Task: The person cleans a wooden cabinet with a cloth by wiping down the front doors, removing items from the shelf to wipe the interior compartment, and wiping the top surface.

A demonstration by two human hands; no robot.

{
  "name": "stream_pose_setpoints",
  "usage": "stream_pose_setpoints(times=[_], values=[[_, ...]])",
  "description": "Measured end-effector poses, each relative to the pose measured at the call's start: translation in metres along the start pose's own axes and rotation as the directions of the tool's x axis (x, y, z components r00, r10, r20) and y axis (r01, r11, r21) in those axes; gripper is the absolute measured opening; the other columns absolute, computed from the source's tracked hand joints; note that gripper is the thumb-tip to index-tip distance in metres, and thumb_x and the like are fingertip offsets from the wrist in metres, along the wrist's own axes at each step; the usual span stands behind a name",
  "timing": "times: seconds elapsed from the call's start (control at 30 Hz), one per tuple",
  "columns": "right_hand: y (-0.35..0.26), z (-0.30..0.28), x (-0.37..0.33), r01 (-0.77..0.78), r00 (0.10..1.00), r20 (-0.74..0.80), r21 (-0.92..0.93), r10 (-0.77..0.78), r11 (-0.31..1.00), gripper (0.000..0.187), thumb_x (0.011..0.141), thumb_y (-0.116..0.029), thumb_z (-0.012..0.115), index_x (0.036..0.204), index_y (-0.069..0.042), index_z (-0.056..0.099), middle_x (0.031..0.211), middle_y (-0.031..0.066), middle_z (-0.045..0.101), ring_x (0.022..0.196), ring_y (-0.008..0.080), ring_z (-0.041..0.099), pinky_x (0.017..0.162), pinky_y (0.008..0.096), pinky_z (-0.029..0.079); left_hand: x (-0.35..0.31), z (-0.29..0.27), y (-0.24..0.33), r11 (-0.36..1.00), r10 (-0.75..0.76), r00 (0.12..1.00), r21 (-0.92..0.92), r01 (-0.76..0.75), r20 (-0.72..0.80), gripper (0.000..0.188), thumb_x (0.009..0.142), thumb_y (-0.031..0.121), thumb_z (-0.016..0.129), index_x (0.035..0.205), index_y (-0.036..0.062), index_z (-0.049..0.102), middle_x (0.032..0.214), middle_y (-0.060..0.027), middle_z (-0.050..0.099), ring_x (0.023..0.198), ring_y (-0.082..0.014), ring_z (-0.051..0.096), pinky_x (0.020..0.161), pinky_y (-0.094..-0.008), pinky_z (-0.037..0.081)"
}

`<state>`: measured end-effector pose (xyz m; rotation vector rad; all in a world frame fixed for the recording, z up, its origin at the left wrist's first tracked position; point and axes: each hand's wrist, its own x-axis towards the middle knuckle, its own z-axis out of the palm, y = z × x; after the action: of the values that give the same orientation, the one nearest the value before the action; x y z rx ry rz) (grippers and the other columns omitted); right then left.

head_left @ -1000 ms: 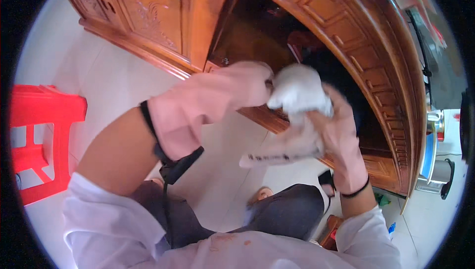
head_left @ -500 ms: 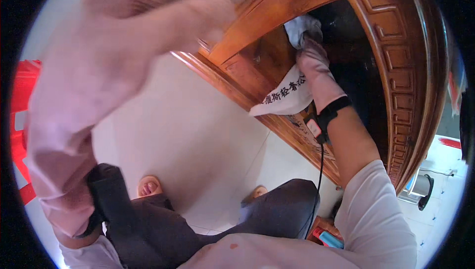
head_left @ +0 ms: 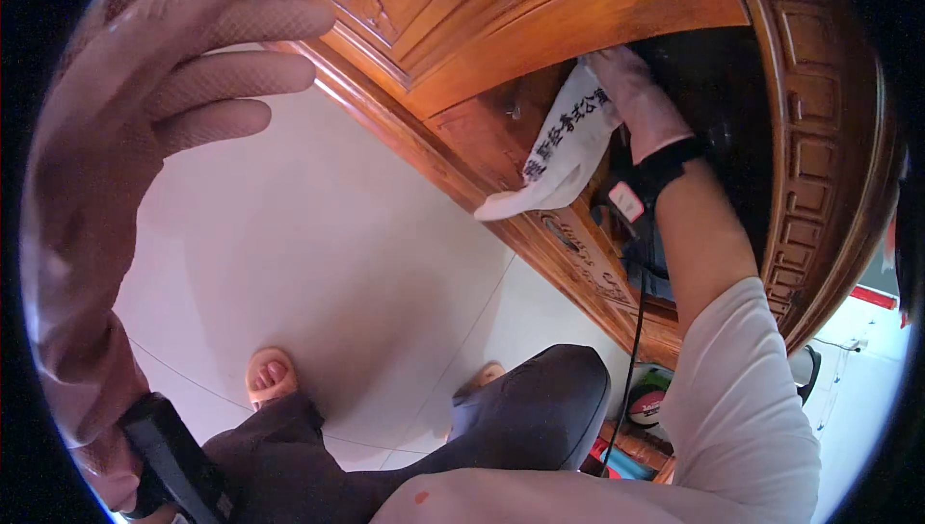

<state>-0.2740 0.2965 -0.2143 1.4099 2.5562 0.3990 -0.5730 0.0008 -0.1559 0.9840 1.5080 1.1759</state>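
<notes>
My left hand (head_left: pixel 183 62), in a pinkish-brown textured rubber glove, is raised at the upper left. Its fingers are spread and nothing is in them. My right hand (head_left: pixel 641 105), gloved alike, reaches into the dark recess (head_left: pixel 723 91) of a carved wooden cabinet (head_left: pixel 568 38). It grips a white cloth (head_left: pixel 568 144) printed with dark characters, which hangs down toward the lower ledge. The right fingertips are partly hidden at the recess's upper edge.
A black cable (head_left: pixel 636 360) runs down from a small device (head_left: pixel 624 201) strapped at my right wrist. Another black device (head_left: pixel 173 457) is on my left wrist. A ball (head_left: pixel 646 404) lies low by the cabinet. My slippered foot (head_left: pixel 272 377) rests on pale floor tiles.
My left hand has moved left, away from the cabinet front, and its fingers have spread. The right hand has shifted slightly up and right inside the recess, with the cloth stretched below it.
</notes>
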Motion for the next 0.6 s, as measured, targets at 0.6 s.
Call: stream_pose_setpoints(times=[0.6], values=[[0.027,0.005,-0.074,-0.333,0.941,0.318,0.802,0.118,0.496,0.051,0.083,-0.013,0.063,0.133,-0.008,0.053,0.139,0.0190,0.048,0.129,0.0282,0.046,0.109,0.0318,0.035,-0.010,0.033,0.010,0.991,0.070,0.995,-0.111,-0.078,-0.070,0.049,0.099,0.041,0.043,0.132,0.0068,0.052,0.119,-0.0062,0.064,0.099,-0.0081,0.060,0.086,-0.0218,0.045]])
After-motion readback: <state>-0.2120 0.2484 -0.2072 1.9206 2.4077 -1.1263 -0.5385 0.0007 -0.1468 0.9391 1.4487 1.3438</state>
